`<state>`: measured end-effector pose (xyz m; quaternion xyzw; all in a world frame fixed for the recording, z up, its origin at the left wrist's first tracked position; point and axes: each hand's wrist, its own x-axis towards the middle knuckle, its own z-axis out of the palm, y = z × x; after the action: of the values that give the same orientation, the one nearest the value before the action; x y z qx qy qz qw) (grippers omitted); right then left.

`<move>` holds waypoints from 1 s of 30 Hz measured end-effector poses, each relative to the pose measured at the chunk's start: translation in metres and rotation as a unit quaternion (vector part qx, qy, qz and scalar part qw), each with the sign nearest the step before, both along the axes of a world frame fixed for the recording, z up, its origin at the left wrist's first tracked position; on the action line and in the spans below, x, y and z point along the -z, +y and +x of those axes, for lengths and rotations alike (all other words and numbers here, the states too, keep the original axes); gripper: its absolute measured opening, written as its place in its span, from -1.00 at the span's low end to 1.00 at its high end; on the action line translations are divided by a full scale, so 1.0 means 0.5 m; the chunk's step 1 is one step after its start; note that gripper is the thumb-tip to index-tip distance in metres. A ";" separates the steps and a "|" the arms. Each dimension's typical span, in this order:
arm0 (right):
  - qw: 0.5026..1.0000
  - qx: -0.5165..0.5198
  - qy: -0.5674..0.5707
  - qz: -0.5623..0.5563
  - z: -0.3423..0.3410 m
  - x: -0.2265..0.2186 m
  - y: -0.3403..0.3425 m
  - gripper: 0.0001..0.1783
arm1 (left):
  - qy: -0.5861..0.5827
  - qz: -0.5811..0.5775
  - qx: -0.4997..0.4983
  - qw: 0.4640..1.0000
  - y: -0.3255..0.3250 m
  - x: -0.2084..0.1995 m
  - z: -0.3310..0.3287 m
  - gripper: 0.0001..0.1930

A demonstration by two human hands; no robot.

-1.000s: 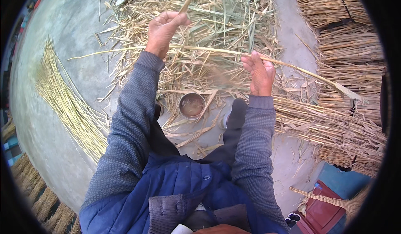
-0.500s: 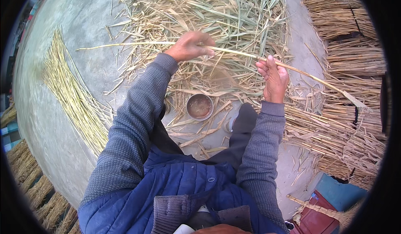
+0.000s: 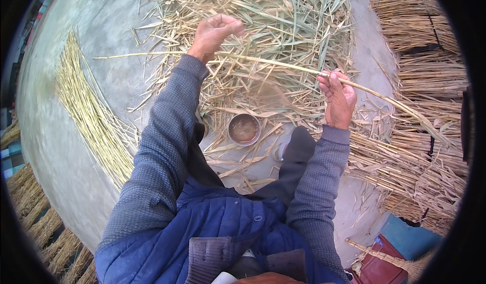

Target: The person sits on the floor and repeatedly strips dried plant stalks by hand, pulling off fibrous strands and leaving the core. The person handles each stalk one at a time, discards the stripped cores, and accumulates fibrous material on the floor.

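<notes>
A long, thin reed stalk [image 3: 283,63] runs across in front of me, gently bowed. My right hand [image 3: 340,99] pinches it between thumb and fingers, right of its middle. Past that hand the stalk slopes down to the right, over stacked reeds. My left hand [image 3: 215,35] is curled with thumb and fingers together, its fingertips slightly blurred and above the stalk. The stalk passes behind that wrist and comes out again on the left. Whatever those fingers may hold is too small to make out. Below lies a heap of stripped dry leaves [image 3: 243,10], tan and grey-green.
A metal bowl [image 3: 244,129] stands on the concrete floor between my feet. To the left lies a fan of cleaned yellowish stalks [image 3: 93,111]. Tied reed bundles [image 3: 420,25] pile up along the right. More bundles [image 3: 45,223] lie lower left, and a dark red object [image 3: 382,261] lower right.
My left hand has lifted up and slightly left, off the stalk. My right hand has shifted a little right and down, still holding the stalk. The leaf at the stalk's right end hangs lower.
</notes>
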<state>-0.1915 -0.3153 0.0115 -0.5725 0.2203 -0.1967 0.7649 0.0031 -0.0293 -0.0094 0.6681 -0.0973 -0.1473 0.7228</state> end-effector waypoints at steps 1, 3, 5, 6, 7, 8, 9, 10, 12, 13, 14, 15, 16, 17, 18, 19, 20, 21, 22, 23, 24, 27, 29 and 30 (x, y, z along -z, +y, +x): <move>1.000 -0.022 -0.019 0.000 0.000 0.000 0.000 -0.74 | -0.041 0.039 0.043 0.997 -0.002 -0.001 -0.005 -0.76; 1.000 -0.014 -0.015 0.004 0.005 0.001 0.007 -0.72 | -0.127 0.201 0.069 0.969 -0.020 0.002 -0.025 -0.67; 0.998 -0.052 -0.031 0.011 0.011 0.006 0.024 -0.70 | -0.252 0.187 0.129 0.941 -0.052 0.007 -0.055 -0.69; 0.996 -0.074 -0.043 0.010 0.014 0.009 0.030 -0.69 | -0.350 0.178 0.156 0.906 -0.067 0.011 -0.066 -0.71; 0.996 -0.084 -0.041 0.007 0.017 0.011 0.035 -0.69 | -0.365 0.231 0.185 0.883 -0.079 0.013 -0.074 -0.75; 0.998 -0.056 -0.031 0.009 0.017 0.011 0.034 -0.69 | -0.392 0.251 0.180 0.867 -0.083 0.015 -0.077 -0.78; 0.999 -0.043 -0.031 0.012 0.015 0.011 0.031 -0.69 | -0.377 0.286 0.170 0.864 -0.081 0.014 -0.075 -0.79; 0.998 -0.041 -0.046 0.018 0.014 0.011 0.025 -0.69 | -0.416 0.268 0.141 0.858 -0.074 0.011 -0.069 -0.80; 0.999 0.006 -0.043 0.026 0.004 0.003 -0.003 -0.69 | -0.427 0.326 0.131 0.833 -0.043 0.001 -0.048 -0.79; 0.998 0.022 -0.042 0.033 -0.001 -0.002 -0.018 -0.69 | -0.405 0.378 0.132 0.822 -0.026 -0.006 -0.039 -0.78; 0.997 0.044 -0.040 0.040 -0.005 -0.004 -0.027 -0.70 | -0.395 0.412 0.140 0.809 -0.013 -0.013 -0.033 -0.78; 0.997 0.054 -0.036 0.041 -0.009 -0.006 -0.035 -0.71 | -0.397 0.417 0.134 0.807 -0.009 -0.019 -0.033 -0.78; 0.997 0.045 -0.043 0.036 -0.009 -0.006 -0.036 -0.71 | -0.397 0.419 0.137 0.805 -0.011 -0.025 -0.037 -0.78; 0.998 0.042 -0.041 0.032 -0.009 -0.004 -0.031 -0.71 | -0.371 0.455 0.142 0.797 -0.017 -0.030 -0.043 -0.78; 0.998 0.053 -0.029 0.028 -0.008 -0.003 -0.024 -0.70 | -0.382 0.360 0.146 0.838 -0.036 -0.032 -0.059 -0.78; 0.999 0.013 -0.023 0.021 -0.006 -0.001 -0.011 -0.69 | -0.364 0.298 0.152 0.869 -0.067 -0.028 -0.082 -0.77; 1.000 -0.013 -0.007 0.015 -0.003 0.005 0.009 -0.68 | -0.334 0.240 0.158 0.897 -0.099 -0.025 -0.102 -0.76; 0.999 -0.041 0.001 0.007 -0.001 0.009 0.027 -0.67 | -0.377 0.219 0.168 0.884 -0.124 -0.022 -0.116 -0.74; 0.998 -0.066 0.012 0.008 0.000 0.012 0.043 -0.66 | -0.419 0.193 0.192 0.866 -0.142 -0.020 -0.125 -0.72; 0.995 -0.094 0.017 0.010 0.000 0.013 0.054 -0.65 | -0.424 0.178 0.192 0.867 -0.157 -0.018 -0.127 -0.71; 0.990 -0.142 0.007 0.014 -0.001 0.012 0.059 -0.64 | -0.381 0.192 0.189 0.884 -0.161 -0.017 -0.128 -0.72; 0.997 -0.065 -0.002 0.030 -0.005 0.000 0.041 -0.64 | -0.298 0.200 0.191 0.913 -0.159 -0.016 -0.118 -0.77; 0.998 -0.048 -0.015 0.046 -0.003 -0.001 0.034 -0.65 | -0.290 0.190 0.182 0.920 -0.155 -0.015 -0.115 -0.76; 0.998 -0.046 -0.018 0.049 -0.002 -0.001 0.033 -0.66 | -0.281 0.187 0.182 0.924 -0.153 -0.015 -0.115 -0.75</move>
<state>-0.1927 -0.2988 0.0117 -0.5399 0.1894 -0.1609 0.8043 -0.0543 -0.1058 -0.0020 0.7759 -0.3869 -0.0978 0.4885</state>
